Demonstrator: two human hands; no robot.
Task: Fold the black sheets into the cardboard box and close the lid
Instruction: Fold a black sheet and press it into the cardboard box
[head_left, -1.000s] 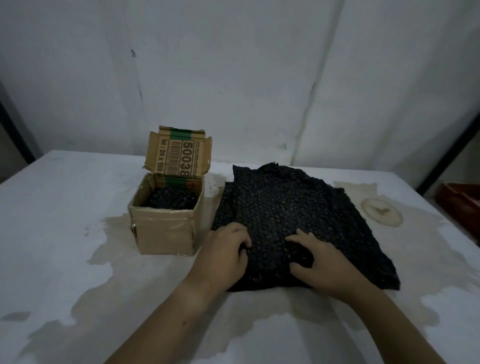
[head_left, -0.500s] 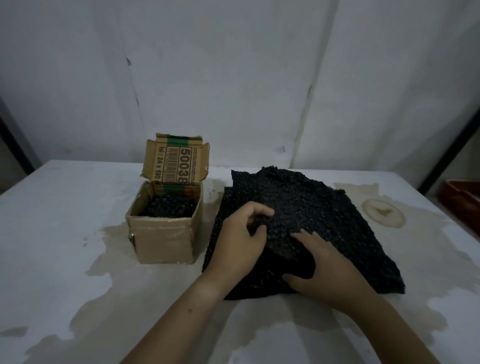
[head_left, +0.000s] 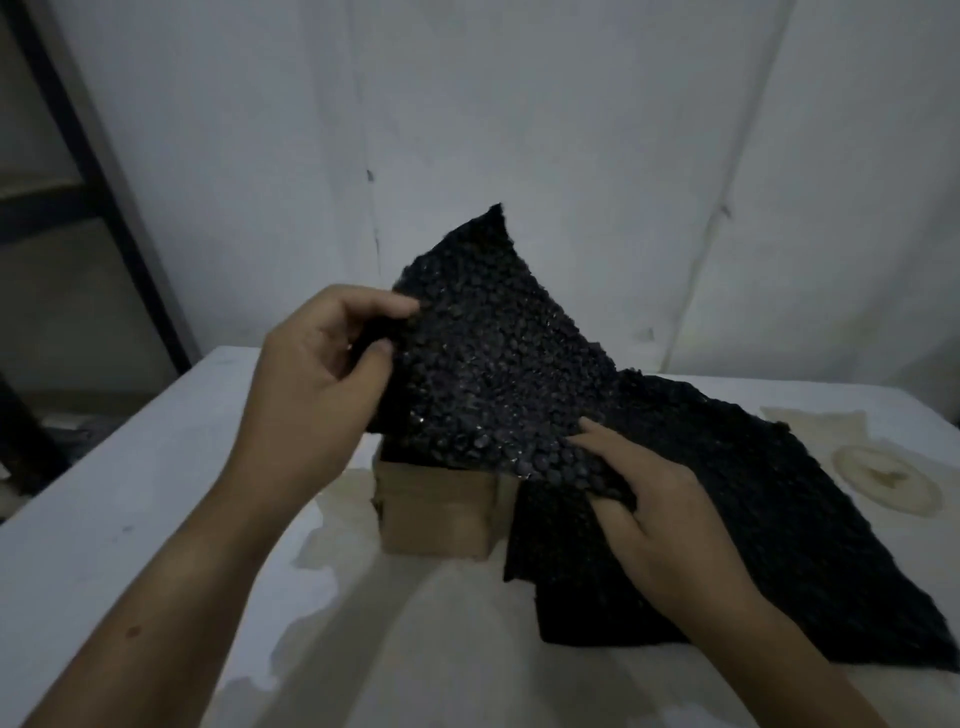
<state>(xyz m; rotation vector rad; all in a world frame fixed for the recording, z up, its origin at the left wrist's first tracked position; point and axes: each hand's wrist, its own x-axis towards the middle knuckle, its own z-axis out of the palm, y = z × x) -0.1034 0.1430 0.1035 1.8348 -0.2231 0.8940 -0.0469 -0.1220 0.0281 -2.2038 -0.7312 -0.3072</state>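
Table: left hand, right hand pinch sheet, seemingly above box.

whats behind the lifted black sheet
Only the front wall of the cardboard box shows, below the lifted sheet held by the left hand and right hand. The box's opening, contents and lid are covered.

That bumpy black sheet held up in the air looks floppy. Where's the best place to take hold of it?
By its edges: the left hand pinches the upper left edge from the side, the right hand grips the lower right edge from below. The lifted sheet is thin and limp, so two spread holds would probably keep it flat for folding above the cardboard box.
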